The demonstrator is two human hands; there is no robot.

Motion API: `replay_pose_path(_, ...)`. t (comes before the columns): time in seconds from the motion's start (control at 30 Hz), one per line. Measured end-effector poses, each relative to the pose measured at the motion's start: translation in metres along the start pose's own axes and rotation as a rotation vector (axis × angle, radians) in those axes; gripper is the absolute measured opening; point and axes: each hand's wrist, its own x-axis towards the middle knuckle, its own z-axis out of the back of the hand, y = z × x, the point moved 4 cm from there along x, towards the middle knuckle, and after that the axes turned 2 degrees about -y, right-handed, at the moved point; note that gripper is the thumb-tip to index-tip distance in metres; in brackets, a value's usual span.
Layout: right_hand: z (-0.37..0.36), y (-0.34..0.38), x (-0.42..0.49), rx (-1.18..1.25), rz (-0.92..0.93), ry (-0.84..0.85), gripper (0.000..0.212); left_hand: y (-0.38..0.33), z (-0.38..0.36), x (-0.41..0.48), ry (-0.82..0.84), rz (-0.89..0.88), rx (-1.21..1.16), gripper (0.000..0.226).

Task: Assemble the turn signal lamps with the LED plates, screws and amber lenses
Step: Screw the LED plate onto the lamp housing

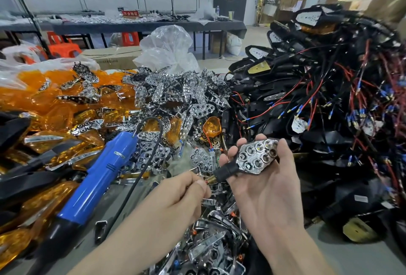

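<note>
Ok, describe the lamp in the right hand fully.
The turn signal lamp has a short black stem ending in a brass threaded tip. A chrome honeycomb LED plate fills its face; no amber lens on it. It lies face-up across the right hand, thumb on its edge; the left hand pinches at the brass tip.

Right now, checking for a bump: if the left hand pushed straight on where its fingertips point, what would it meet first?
Most likely the brass threaded tip of the black chrome-faced lamp gripped by the right hand; the left hand looks almost touching it.
</note>
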Motion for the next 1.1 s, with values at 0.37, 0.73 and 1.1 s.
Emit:
replay_pose_path(0.37,-0.001,0.002,-0.001,-0.352,-0.163,0.147,0.022,-0.007,0.024,0.001,-0.246,-0.106,0.116,0.019)
replay_pose_path(0.73,-0.002,0.002,-0.002,-0.307,-0.133,0.064,0.006,-0.022,0.029,-0.007,-0.474,-0.581,1.084,0.033)
replay_pose_path(1.1,-0.006,0.003,-0.002,-0.261,-0.158,0.18,0.02,-0.009,0.039,-0.001,-0.269,-0.279,0.288,0.025)
